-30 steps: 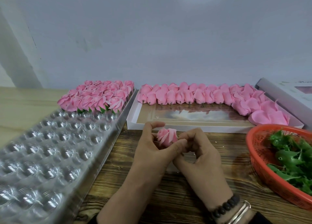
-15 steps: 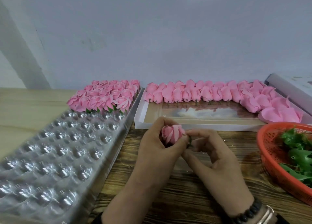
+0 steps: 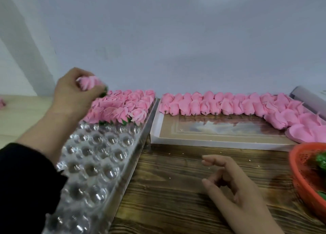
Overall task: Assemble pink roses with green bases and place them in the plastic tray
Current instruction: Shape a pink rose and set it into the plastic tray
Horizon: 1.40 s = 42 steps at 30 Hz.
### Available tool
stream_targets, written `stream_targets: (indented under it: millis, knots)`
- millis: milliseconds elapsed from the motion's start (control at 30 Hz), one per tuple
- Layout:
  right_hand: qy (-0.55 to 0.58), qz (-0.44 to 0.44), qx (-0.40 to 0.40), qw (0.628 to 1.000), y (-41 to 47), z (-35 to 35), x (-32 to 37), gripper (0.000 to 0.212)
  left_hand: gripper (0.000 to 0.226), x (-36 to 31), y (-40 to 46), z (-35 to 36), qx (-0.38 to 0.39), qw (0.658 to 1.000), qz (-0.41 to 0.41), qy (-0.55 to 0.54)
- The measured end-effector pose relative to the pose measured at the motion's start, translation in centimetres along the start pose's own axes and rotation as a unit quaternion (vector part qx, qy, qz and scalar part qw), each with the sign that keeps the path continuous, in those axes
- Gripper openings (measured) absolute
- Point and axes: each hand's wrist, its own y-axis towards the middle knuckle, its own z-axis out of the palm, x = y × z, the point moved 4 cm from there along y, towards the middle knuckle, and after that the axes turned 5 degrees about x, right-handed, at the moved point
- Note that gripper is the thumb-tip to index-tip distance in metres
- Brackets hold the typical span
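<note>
Pink rose (image 3: 90, 82) blurs in left hand (image 3: 74, 92), green base (image 3: 105, 91) mostly hidden.

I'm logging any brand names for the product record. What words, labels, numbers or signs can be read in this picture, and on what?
None: no readable text anywhere.
White box under the loose pink rose heads: only a blurred picture on its bottom, no letters.
Grey-white box at far right: faint marks, too blurred to read.
Plastic tray and orange basket: no label visible.
</note>
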Motion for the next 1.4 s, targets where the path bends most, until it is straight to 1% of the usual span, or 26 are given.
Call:
stream_targets:
  millis: [100, 167, 233, 333, 433, 600, 767, 967, 1133, 1267, 1400]
  knots:
    - [-0.03, -0.012, 0.007, 0.999, 0.1, 0.2, 0.0, 0.039, 0.038, 6.7, 1.1, -3.0, -0.032, 0.988, -0.093, 0.122]
    - [-0.049, -0.014, -0.005, 0.999, 0.2, 0.3, -0.2, 0.036, 0.043, 9.9, 1.1, -3.9, -0.024, 0.975, -0.147, 0.162]
    - [-0.067, -0.015, -0.012, 0.998, 0.3, 0.3, -0.4, 0.04, 0.044, 11.8, 1.0, -4.1, -0.013, 0.967, -0.172, 0.188]
    - [-0.082, -0.016, -0.015, 0.996, 0.2, 0.4, -0.5, 0.041, 0.039, 13.0, 1.2, -3.7, -0.002, 0.958, -0.168, 0.232]
    - [-0.098, -0.021, -0.036, 0.994, 0.1, 0.4, -0.3, 0.041, 0.034, 13.3, 1.7, -3.2, -0.001, 0.954, -0.151, 0.26]
    - [-0.12, -0.034, -0.044, 0.991, 0.2, 0.3, -0.1, 0.041, 0.032, 13.5, 2.6, -3.2, 0.013, 0.944, -0.134, 0.3]
    - [-0.128, -0.021, -0.032, 0.991, 0.1, 0.5, -0.3, 0.042, 0.03, 14.8, 2.6, -3.5, 0.023, 0.941, -0.16, 0.296]
    - [-0.123, -0.013, -0.036, 0.992, 0.3, 0.6, -0.5, 0.042, 0.028, 15.3, 3.2, -3.1, 0.048, 0.941, -0.149, 0.299]
    - [-0.135, -0.017, -0.035, 0.99, 0.4, 0.6, -0.2, 0.044, 0.026, 16.0, 3.5, -2.7, 0.065, 0.939, -0.157, 0.297]
    - [-0.133, -0.015, -0.029, 0.991, 0.4, 0.5, -0.3, 0.043, 0.03, 16.0, 4.3, -2.3, 0.084, 0.934, -0.165, 0.304]
    - [-0.141, -0.016, -0.019, 0.99, 0.4, 0.6, -0.2, 0.042, 0.031, 15.9, 4.4, -2.0, 0.08, 0.929, -0.163, 0.322]
